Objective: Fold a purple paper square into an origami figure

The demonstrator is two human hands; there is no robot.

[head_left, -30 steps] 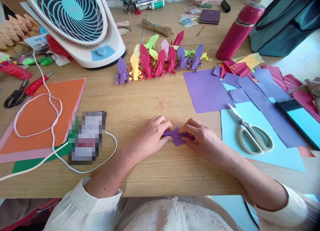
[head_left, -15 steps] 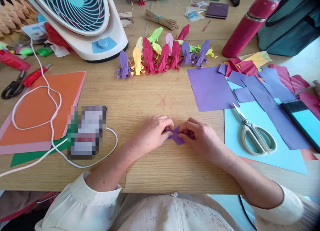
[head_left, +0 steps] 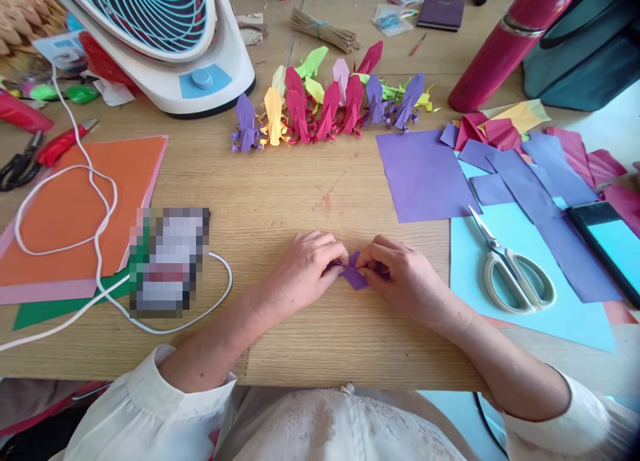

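A small folded piece of purple paper (head_left: 356,279) is held low over the wooden table between my two hands. My left hand (head_left: 320,260) pinches its left end between thumb and fingers. On the right side, my right hand (head_left: 395,266) has its fingertips closed on the same paper, and parts of the folds are hidden behind the fingers. Beyond my hands stands a row of folded paper figures (head_left: 329,111) in purple, yellow, crimson, pink and green. To the right, scissors (head_left: 517,278) with pale handles lie partly spread on a light blue sheet (head_left: 467,248).
A purple sheet (head_left: 425,178) and paper scraps (head_left: 520,181) lie at the right, by a dark phone (head_left: 607,248). Behind are a crimson flask (head_left: 505,54) and a fan (head_left: 205,81). Orange paper (head_left: 120,174), a blurred phone (head_left: 173,261) and a white cable (head_left: 97,248) lie left.
My left hand has shifted slightly along the left end of the purple paper, and its fingers cover a little more of it. My right hand keeps its grip. The view has moved slightly.
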